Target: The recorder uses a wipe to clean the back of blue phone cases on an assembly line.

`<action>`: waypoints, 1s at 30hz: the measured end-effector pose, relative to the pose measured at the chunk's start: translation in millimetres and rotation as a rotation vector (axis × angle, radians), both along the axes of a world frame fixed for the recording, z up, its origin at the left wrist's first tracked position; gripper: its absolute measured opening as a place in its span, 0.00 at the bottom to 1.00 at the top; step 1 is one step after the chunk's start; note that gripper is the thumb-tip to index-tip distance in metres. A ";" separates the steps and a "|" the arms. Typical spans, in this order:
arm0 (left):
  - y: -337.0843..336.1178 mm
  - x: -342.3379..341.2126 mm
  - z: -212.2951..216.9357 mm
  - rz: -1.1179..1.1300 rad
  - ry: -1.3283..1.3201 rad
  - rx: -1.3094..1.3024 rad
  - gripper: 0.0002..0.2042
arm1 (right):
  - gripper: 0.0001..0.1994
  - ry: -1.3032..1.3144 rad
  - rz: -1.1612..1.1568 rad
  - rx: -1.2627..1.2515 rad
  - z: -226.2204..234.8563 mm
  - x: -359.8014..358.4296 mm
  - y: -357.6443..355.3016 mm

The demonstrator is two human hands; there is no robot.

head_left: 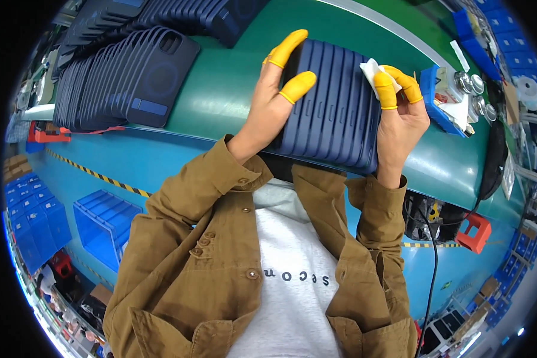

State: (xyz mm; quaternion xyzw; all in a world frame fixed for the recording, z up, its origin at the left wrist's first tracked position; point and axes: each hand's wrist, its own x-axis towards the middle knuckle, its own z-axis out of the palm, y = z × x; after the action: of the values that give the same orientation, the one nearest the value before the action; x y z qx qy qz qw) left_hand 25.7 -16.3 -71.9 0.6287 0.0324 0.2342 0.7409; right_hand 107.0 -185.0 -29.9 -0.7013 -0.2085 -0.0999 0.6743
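Note:
A row of navy blue phone cases (pixel 331 101) stands on edge, packed side by side, in front of me. My left hand (pixel 268 98) grips the left end of this row, yellow finger cots on its thumb and a finger. At the row's right end is my right hand (pixel 403 116), also in yellow finger cots, pinching a crumpled white wipe (pixel 373 73) against the upper right edge of the cases. The far side of each hand's grip is hidden.
More dark phone cases (pixel 155 77) stand in long rows on the green table (pixel 221 77) to the left. A blue tray (pixel 438 107) with white wipes lies at right, beside small metal-topped jars (pixel 463 82). Below the table edge, a blue crate (pixel 107 227) rests on the floor.

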 end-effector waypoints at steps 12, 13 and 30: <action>2.1 3.4 -4.6 0.040 -0.042 0.027 0.27 | 0.08 -0.447 0.115 -0.570 32.4 -23.1 -0.6; 3.0 3.4 -5.1 0.036 -0.047 0.023 0.27 | 0.09 -0.482 0.109 -0.588 34.1 -28.9 0.9; 5.6 -8.0 -2.5 0.123 0.027 0.086 0.21 | 0.08 -0.577 0.471 -0.597 44.3 -63.4 21.5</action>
State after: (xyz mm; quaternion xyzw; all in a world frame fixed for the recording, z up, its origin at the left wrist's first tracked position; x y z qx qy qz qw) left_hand 17.6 -10.7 -74.4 0.6598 0.0707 0.2722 0.6968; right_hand 43.5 -163.5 14.4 -0.7418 -0.5599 -0.0708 0.3623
